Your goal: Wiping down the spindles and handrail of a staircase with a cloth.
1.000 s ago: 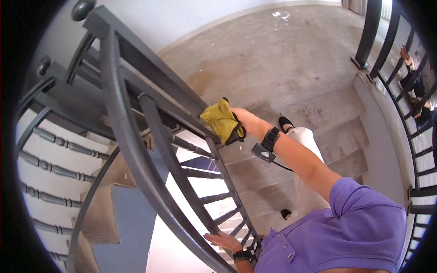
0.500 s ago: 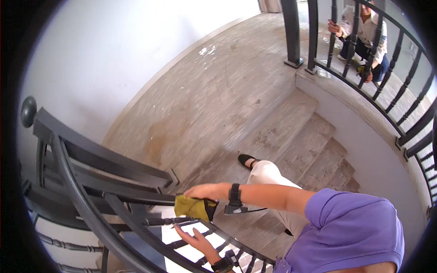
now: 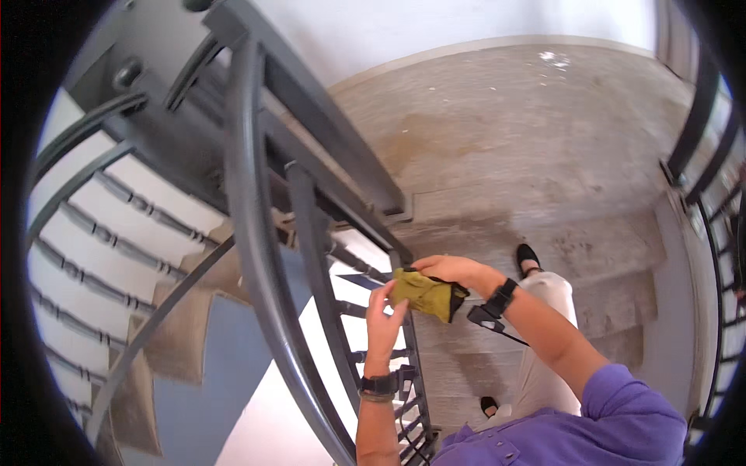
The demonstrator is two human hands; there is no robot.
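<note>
A yellow-green cloth [image 3: 426,297] with a black edge is held between my two hands beside the dark stair railing [image 3: 252,194]. My right hand [image 3: 449,269] grips its upper side, fingers wrapped over it and partly hidden. At the cloth's left end, my left hand [image 3: 384,317] pinches it between thumb and fingers. Both wrists wear black bands with small devices. A dark baluster [image 3: 353,260] stands just left of the cloth, near my left fingers.
Worn stairs [image 3: 598,241] run down beneath me, with my black shoe [image 3: 528,257] on a step. The landing [image 3: 528,140] spreads ahead to a white wall [image 3: 435,27]. Lower left, another flight [image 3: 179,334] shows beyond the railing; a second railing [image 3: 703,124] stands at right.
The view has swung left and down, so the railing sits closer to the middle. My left hand has come up from below onto the cloth, which my right hand still holds. The other person is mostly out of view.
</note>
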